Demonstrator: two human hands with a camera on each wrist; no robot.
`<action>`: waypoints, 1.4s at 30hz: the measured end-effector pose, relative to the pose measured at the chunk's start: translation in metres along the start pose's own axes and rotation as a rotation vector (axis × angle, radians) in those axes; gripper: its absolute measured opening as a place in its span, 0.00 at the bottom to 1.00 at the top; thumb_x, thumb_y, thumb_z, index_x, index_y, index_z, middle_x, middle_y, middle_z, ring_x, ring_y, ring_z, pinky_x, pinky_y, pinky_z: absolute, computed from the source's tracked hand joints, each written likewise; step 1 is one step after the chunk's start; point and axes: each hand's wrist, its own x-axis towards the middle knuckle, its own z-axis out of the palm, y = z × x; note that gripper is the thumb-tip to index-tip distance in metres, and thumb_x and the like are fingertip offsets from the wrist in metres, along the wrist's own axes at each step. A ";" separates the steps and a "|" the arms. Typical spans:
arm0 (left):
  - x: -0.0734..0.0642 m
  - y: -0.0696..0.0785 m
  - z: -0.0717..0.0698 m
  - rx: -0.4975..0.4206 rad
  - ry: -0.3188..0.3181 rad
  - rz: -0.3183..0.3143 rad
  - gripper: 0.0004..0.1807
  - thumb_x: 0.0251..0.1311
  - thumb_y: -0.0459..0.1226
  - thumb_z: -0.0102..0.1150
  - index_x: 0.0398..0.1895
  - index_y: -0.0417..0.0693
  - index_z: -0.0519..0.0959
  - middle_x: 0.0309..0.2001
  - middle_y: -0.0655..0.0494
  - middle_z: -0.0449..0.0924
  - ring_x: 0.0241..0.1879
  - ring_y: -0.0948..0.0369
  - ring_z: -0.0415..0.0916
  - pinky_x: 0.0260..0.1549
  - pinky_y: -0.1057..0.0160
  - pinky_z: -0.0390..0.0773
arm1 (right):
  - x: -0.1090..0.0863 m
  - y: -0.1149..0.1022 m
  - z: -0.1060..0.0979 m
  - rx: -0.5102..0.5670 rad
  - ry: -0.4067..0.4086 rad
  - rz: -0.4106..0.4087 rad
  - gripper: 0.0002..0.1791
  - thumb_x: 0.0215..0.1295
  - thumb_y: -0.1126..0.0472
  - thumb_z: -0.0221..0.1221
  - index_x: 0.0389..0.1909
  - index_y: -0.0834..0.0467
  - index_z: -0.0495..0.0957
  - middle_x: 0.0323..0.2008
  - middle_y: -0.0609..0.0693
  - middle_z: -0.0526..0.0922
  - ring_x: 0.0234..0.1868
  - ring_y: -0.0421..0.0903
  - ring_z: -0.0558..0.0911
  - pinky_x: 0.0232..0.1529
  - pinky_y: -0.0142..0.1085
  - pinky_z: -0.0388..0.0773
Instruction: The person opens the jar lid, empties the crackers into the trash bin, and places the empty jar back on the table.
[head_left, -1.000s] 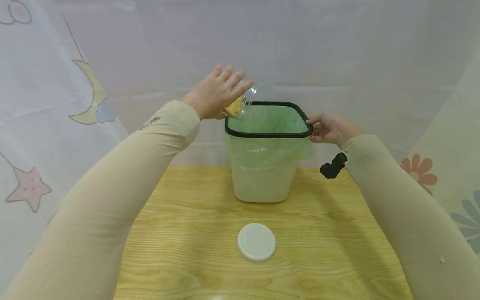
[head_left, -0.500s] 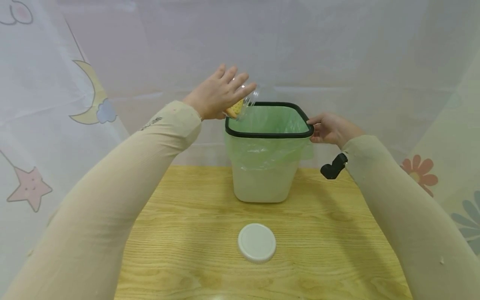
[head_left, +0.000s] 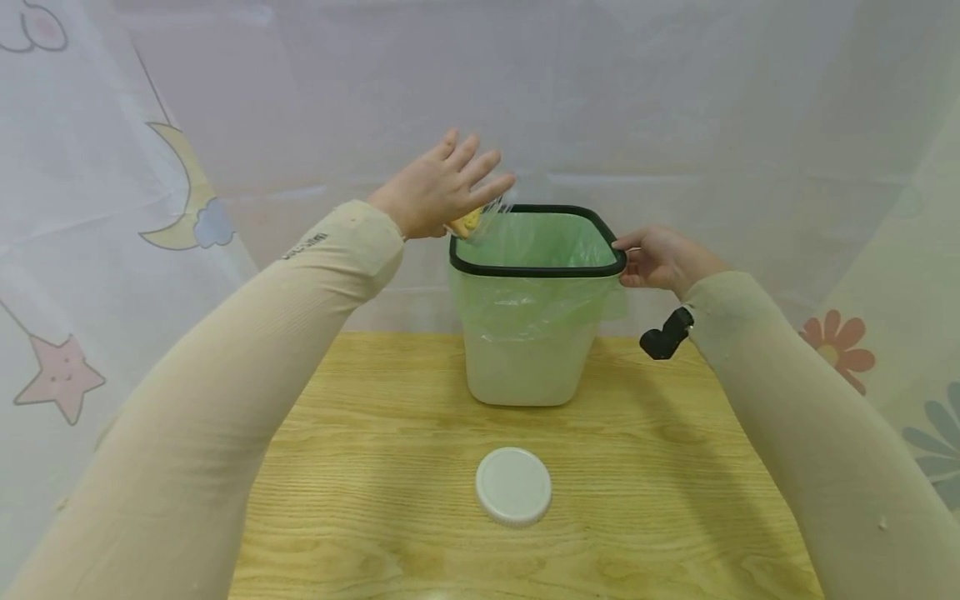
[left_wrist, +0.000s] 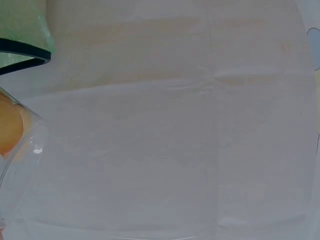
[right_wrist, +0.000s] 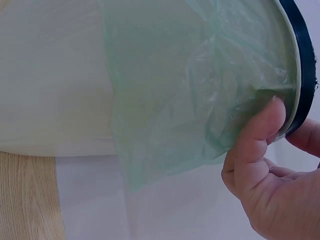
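In the head view my left hand (head_left: 446, 185) holds a clear jar (head_left: 501, 207), tilted with its mouth toward the bin; much of the jar is hidden behind the hand. Yellow round crackers (head_left: 467, 223) show inside it, and the left wrist view catches part of the jar and a cracker (left_wrist: 10, 125) at its left edge. A pale waste bin (head_left: 525, 358) with a black rim (head_left: 536, 272) and green bag liner (head_left: 566, 237) stands below. My right hand (head_left: 663, 258) pinches the bin's right rim, thumb on the liner's outside in the right wrist view.
A round white lid (head_left: 513, 486) lies on the wooden table (head_left: 360, 500) in front of the bin. Behind hangs a pale printed curtain (head_left: 600, 100). A black device (head_left: 666, 335) is fixed at the right wrist.
My left hand has shifted very slightly to the right, and the jar now looks blurred. Less of the crackers shows beneath the hand. The right hand stays on the rim.
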 end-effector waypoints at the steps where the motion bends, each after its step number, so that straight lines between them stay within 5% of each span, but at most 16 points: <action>1: 0.000 0.000 0.000 0.009 -0.006 0.005 0.58 0.52 0.55 0.70 0.77 0.44 0.45 0.72 0.36 0.53 0.67 0.36 0.55 0.64 0.40 0.58 | 0.000 0.000 0.000 0.000 -0.001 0.000 0.09 0.75 0.62 0.44 0.50 0.54 0.55 0.28 0.50 0.68 0.23 0.42 0.70 0.23 0.32 0.75; 8: 0.002 0.000 -0.001 0.026 -0.014 0.018 0.56 0.54 0.53 0.69 0.77 0.44 0.45 0.72 0.35 0.53 0.68 0.37 0.55 0.64 0.40 0.58 | 0.002 0.000 -0.001 0.007 0.000 0.008 0.07 0.75 0.61 0.45 0.47 0.55 0.56 0.28 0.50 0.68 0.23 0.42 0.70 0.23 0.32 0.76; 20: -0.002 0.000 0.007 -0.136 0.049 -0.053 0.52 0.53 0.50 0.69 0.75 0.43 0.51 0.70 0.34 0.56 0.66 0.34 0.56 0.64 0.39 0.57 | 0.003 0.000 0.000 -0.003 -0.003 0.004 0.10 0.75 0.62 0.44 0.51 0.53 0.54 0.29 0.50 0.68 0.23 0.42 0.70 0.24 0.32 0.75; 34: 0.001 0.003 0.002 0.045 -0.004 -0.006 0.53 0.57 0.51 0.67 0.77 0.46 0.45 0.73 0.38 0.52 0.69 0.38 0.55 0.65 0.41 0.57 | 0.002 0.000 -0.001 0.009 -0.009 0.010 0.04 0.75 0.62 0.44 0.44 0.56 0.58 0.26 0.50 0.69 0.22 0.42 0.70 0.23 0.32 0.76; 42: 0.001 0.002 0.001 0.088 0.035 0.021 0.48 0.60 0.46 0.65 0.77 0.48 0.48 0.72 0.38 0.54 0.68 0.39 0.57 0.65 0.42 0.59 | 0.001 0.001 -0.001 0.002 -0.002 0.001 0.07 0.76 0.62 0.44 0.48 0.54 0.56 0.26 0.49 0.68 0.22 0.42 0.70 0.23 0.32 0.75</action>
